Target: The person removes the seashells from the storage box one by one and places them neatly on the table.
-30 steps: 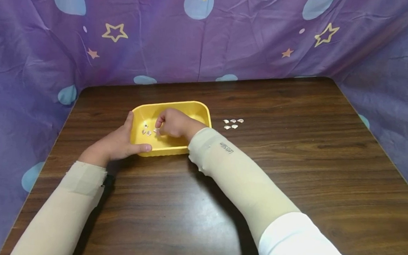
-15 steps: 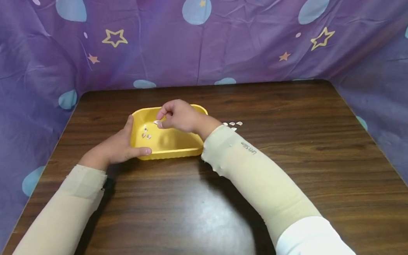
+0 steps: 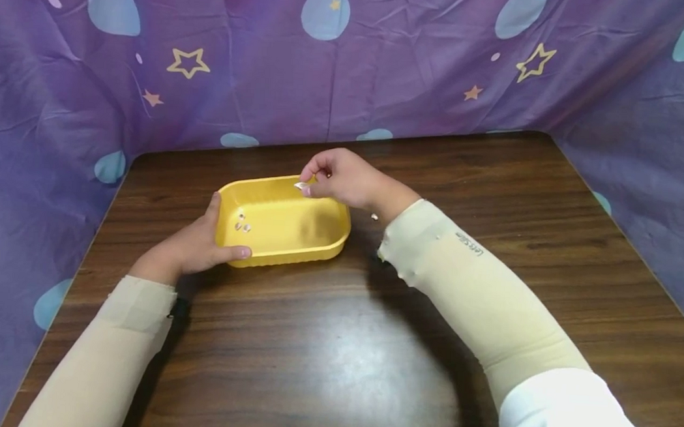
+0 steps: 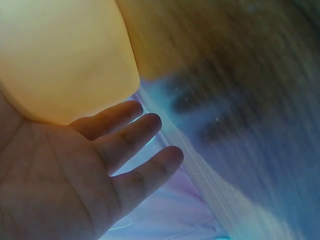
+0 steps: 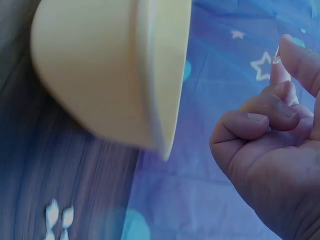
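A yellow plastic tray (image 3: 283, 257) stands on the brown table. My left hand (image 3: 190, 246) holds its left end, thumb along the near rim; in the left wrist view the other fingers (image 4: 130, 140) stretch out under and beside the tray wall. Inside, three small whitish seashells (image 3: 247, 228) lie at the left end. My right hand (image 3: 346, 180) pinches another small white seashell (image 3: 301, 185) between thumb and forefinger, over the far right part of the tray. In the right wrist view the remaining fingers (image 5: 245, 125) are curled into the palm.
More white seashells (image 5: 52, 215) lie on the table right of the tray, mostly hidden behind my right wrist in the head view. The brown wooden table (image 3: 286, 354) ends at a purple curtain (image 3: 267, 85) with stars, which hangs behind and on both sides.
My right hand has risen from the tray's floor and moved right and away from me, carrying the pinched seashell. My left hand stays at the tray's left end.
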Motion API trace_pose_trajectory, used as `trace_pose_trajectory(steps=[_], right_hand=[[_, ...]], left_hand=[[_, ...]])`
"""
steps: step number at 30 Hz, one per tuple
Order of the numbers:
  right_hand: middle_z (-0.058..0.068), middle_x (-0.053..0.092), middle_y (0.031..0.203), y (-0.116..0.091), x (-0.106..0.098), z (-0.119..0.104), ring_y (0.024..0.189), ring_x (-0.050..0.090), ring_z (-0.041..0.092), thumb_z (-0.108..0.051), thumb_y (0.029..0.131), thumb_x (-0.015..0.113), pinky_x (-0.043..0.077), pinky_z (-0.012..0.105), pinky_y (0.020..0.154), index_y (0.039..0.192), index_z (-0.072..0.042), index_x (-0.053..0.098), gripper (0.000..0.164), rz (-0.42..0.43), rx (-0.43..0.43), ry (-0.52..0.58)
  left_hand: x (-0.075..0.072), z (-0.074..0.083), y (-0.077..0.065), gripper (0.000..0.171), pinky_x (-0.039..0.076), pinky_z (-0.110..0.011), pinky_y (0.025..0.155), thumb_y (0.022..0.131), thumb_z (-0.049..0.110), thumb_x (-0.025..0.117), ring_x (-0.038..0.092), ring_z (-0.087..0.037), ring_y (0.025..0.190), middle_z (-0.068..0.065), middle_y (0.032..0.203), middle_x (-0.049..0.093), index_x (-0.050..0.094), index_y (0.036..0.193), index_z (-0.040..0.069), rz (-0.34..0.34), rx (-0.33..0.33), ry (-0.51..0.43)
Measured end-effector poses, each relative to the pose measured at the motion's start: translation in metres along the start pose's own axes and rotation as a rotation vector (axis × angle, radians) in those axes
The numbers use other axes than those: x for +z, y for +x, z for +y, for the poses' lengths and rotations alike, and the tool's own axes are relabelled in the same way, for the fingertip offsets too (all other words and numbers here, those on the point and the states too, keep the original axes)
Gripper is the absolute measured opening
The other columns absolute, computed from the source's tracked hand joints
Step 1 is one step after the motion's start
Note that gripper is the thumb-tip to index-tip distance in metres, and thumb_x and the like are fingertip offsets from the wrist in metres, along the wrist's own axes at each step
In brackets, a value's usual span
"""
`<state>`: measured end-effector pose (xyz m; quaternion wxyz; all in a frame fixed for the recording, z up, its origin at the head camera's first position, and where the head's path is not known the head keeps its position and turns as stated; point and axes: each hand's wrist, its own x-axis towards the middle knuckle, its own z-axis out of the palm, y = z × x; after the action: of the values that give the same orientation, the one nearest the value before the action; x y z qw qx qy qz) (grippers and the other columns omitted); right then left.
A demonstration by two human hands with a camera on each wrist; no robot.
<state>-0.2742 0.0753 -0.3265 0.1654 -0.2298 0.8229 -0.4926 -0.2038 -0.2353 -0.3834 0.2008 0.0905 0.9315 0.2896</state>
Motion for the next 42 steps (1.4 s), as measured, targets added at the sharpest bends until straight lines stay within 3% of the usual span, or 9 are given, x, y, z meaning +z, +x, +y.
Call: trace_pose_trajectory(steps=[6,18,22,30,34,42], right_hand=[[-0.001,0.049,0.071,-0.014,-0.026,0.016,0.061,0.042,0.009,-0.008,0.094,0.079,0.035,0.022,0.055,0.103,-0.004,0.074,0.012,0.05,0.047,-0.014],[-0.002,0.053,0.074,-0.04,-0.073,0.06,0.069,0.048,0.011,-0.018,0.096,0.078,0.041,0.025,0.062,0.105,-0.003,0.075,0.017,0.118,0.141,-0.222],[-0.003,0.053,0.071,-0.047,-0.081,0.076,0.068,0.047,0.011,-0.02,0.096,0.077,0.041,0.026,0.063,0.106,-0.003,0.075,0.019,0.125,0.168,-0.284],[-0.007,0.048,0.065,-0.058,-0.088,0.1,0.062,0.043,0.007,-0.013,0.093,0.079,0.037,0.025,0.06,0.101,0.0,0.073,0.016,0.137,0.235,-0.238],[-0.006,0.051,0.067,-0.062,-0.09,0.11,0.066,0.045,0.009,-0.011,0.093,0.079,0.038,0.025,0.062,0.1,0.0,0.073,0.015,0.118,0.27,-0.265],[-0.004,0.053,0.069,-0.061,-0.09,0.124,0.068,0.047,0.011,-0.009,0.089,0.082,0.039,0.027,0.064,0.097,0.001,0.074,0.015,0.101,0.266,-0.343]], left_hand=[[-0.001,0.0,-0.001,0.139,0.03,-0.065,0.12,0.09,0.06,0.075,0.04,-0.047,0.141,-0.042,0.165,0.019,-0.03,0.16,0.001,-0.009,-0.02,0.012],[-0.001,-0.002,0.001,0.139,0.031,-0.065,0.119,0.089,0.06,0.076,0.043,-0.045,0.137,-0.04,0.162,0.026,-0.03,0.161,0.003,-0.004,-0.024,0.008],[-0.001,-0.003,0.0,0.14,0.031,-0.066,0.119,0.089,0.061,0.075,0.043,-0.046,0.137,-0.04,0.163,0.025,-0.03,0.16,0.003,-0.008,-0.026,0.014],[0.0,-0.002,0.001,0.139,0.028,-0.065,0.12,0.09,0.059,0.075,0.039,-0.046,0.141,-0.038,0.167,0.017,-0.031,0.16,0.005,-0.011,-0.037,0.004],[-0.001,-0.001,0.001,0.138,0.028,-0.066,0.121,0.091,0.059,0.075,0.037,-0.048,0.144,-0.04,0.168,0.012,-0.032,0.16,0.003,-0.014,-0.038,0.015],[-0.001,0.0,0.0,0.139,0.028,-0.066,0.121,0.09,0.06,0.075,0.038,-0.048,0.144,-0.04,0.168,0.011,-0.031,0.16,0.003,-0.01,-0.042,0.019]])
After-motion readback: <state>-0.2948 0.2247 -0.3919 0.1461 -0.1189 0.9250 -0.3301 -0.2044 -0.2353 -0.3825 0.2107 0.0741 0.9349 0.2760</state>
